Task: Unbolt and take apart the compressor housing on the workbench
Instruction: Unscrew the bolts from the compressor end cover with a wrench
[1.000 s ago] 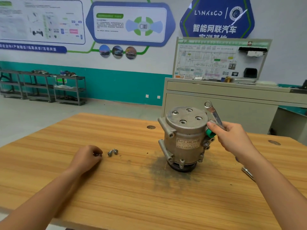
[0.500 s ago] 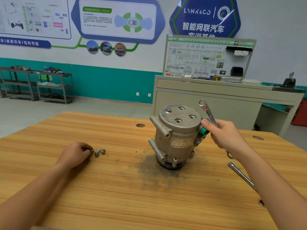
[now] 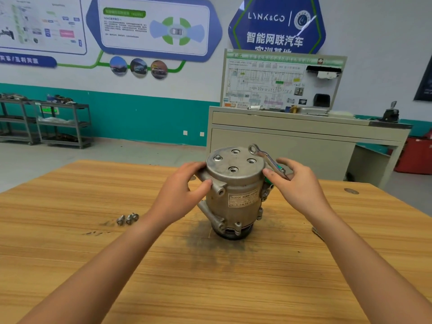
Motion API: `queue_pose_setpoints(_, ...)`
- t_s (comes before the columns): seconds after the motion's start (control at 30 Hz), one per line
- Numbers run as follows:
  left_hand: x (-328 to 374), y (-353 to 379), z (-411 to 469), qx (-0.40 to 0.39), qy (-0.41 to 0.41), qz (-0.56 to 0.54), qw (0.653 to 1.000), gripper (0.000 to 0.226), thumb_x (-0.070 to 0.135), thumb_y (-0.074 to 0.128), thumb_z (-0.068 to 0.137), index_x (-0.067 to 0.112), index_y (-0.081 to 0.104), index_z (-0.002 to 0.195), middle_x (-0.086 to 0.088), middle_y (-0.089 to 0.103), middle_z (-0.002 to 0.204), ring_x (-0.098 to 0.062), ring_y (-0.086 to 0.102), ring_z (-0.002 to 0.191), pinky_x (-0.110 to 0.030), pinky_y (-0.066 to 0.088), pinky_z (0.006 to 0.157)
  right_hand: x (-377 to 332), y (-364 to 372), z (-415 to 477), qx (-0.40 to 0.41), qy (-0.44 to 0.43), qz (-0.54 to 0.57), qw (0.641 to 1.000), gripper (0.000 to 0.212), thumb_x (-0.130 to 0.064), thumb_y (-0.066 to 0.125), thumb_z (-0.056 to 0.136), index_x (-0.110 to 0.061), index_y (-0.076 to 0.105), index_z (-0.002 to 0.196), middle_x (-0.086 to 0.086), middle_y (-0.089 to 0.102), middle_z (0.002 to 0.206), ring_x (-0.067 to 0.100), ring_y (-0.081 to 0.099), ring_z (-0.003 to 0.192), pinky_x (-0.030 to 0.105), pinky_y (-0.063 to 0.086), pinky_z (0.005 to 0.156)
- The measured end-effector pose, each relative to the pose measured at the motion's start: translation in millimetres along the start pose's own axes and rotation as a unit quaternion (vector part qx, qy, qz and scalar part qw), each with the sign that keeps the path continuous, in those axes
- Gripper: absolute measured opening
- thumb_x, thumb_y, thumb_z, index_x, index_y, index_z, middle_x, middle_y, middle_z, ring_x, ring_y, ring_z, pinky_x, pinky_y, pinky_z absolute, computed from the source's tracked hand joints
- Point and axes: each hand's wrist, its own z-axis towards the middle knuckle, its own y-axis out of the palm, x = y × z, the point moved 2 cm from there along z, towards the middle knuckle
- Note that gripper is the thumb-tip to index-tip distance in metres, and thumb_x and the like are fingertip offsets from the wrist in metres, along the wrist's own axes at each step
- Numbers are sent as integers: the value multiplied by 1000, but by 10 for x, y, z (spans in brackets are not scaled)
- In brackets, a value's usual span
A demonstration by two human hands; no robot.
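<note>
The grey metal compressor housing (image 3: pixel 236 190) stands upright on the wooden workbench (image 3: pixel 163 265). Its round top cover shows three empty bolt holes and one bolt (image 3: pixel 217 157) still seated at the left. My left hand (image 3: pixel 184 190) grips the housing's left side, thumb across a mounting lug. My right hand (image 3: pixel 297 183) rests against the right side and holds a ring wrench (image 3: pixel 266 160), whose ring end sits over the cover's far right edge. Removed bolts (image 3: pixel 128 218) lie in a small cluster on the bench to the left.
A dark oily stain (image 3: pixel 210 242) spreads around the compressor's base. A metal tool (image 3: pixel 317 232) lies partly hidden behind my right forearm. Behind the bench stands a grey cabinet (image 3: pixel 292 146) with a display board; metal shelf racks (image 3: pixel 60 122) line the far left wall.
My left hand left the loose bolts and moved right to grip the housing's left side. My right hand lowered the wrench so its ring end lies over the cover.
</note>
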Motion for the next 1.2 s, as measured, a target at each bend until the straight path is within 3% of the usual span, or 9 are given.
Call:
queue_pose_setpoints(0.2,105,24,-179,28,54,45,997,38,19,66,86,9,62,122,3,58,121,-3,49,109,2,29,89,-69,1,-101,23,-17,28,999,46,-39,61,85,-18,55,125,-3,64,100,13,57,90,18,40,66)
queue_pose_setpoints(0.3,225,77,-311,22,98,78,992,34,19,68,84,5,66,116,-5,62,117,-17,59,106,-21,44,91,-100,82,-167,11,-48,3,999,41,-38,64,82,-19,59,118,-18,41,62,-2,38,56,7,33,48)
queue_pose_setpoints(0.43,405,163,-442,10,126,128,984,42,31,52,82,4,68,109,-9,66,108,-26,65,95,-43,55,79,-110,199,-219,3,-58,-20,998,50,-45,61,83,-26,52,128,-20,42,69,3,41,64,10,29,50)
queue_pose_setpoints(0.57,492,175,-452,-9,141,158,977,46,34,46,81,5,69,109,-7,67,108,-25,65,89,-42,55,73,-61,205,-225,-23,-46,55,997,41,-44,52,89,-30,54,127,-12,65,106,6,56,95,17,40,70)
queue_pose_setpoints(0.67,528,174,-434,-20,154,174,972,46,36,45,82,8,69,109,-4,67,107,-25,65,86,-40,54,70,-73,241,-194,-31,-17,104,994,30,-44,47,91,-32,61,115,-20,65,96,5,57,99,8,38,67)
queue_pose_setpoints(0.77,554,206,-403,-26,153,177,972,46,37,44,82,9,69,109,-3,66,108,-25,64,87,-41,53,69,-136,326,-106,-39,-2,103,994,35,-44,47,91,-27,59,120,-11,64,107,9,55,103,22,40,75)
queue_pose_setpoints(0.97,576,282,-370,-6,166,146,975,44,37,45,82,10,69,107,-2,66,107,-22,63,86,-38,51,71,-202,377,32,-75,51,145,985,18,-40,54,89,-26,64,96,-17,57,69,2,48,66,17,33,51)
queue_pose_setpoints(1.07,475,206,-286,73,172,61,981,38,33,47,85,9,70,100,-2,68,101,-20,63,90,-36,48,78,-192,319,59,-95,57,157,981,13,-36,55,89,-30,60,79,-25,49,42,-5,41,46,9,28,34)
queue_pose_setpoints(1.2,201,76,180,145,9,-51,988,37,28,50,90,7,61,119,-6,58,119,-12,50,106,-22,37,94,-190,261,37,-108,59,169,978,9,-34,54,90,-31,58,83,-29,43,37,-8,42,39,7,28,31)
